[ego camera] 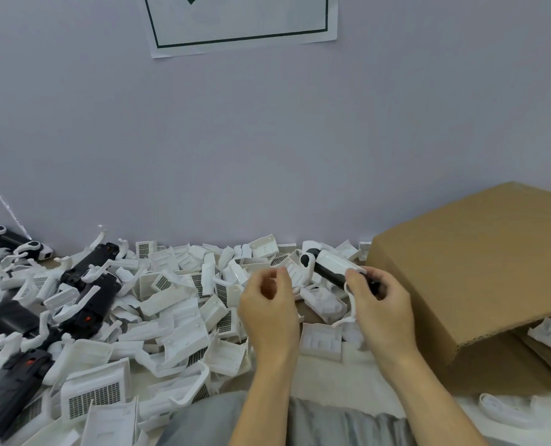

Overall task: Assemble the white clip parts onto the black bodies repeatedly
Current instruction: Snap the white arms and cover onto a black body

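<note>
My right hand [378, 304] grips one end of a black body [329, 273] held above the pile, its far end pointing up and left. A white clip part [335, 262] sits along the top of that body, and a thin white hook hangs below my palm. My left hand [269, 300] hovers just left of it, fingers curled and slightly blurred; I cannot tell whether they pinch anything. A heap of loose white clip parts [177, 313] covers the surface ahead. Black bodies with white hooks fitted [91, 284] lie at the left.
A large brown cardboard box [480, 278] stands at the right, with white parts under its raised edge. A pale wall rises right behind the pile, with a green-framed paper sign [238, 20] on it. My grey-clad lap lies below my forearms.
</note>
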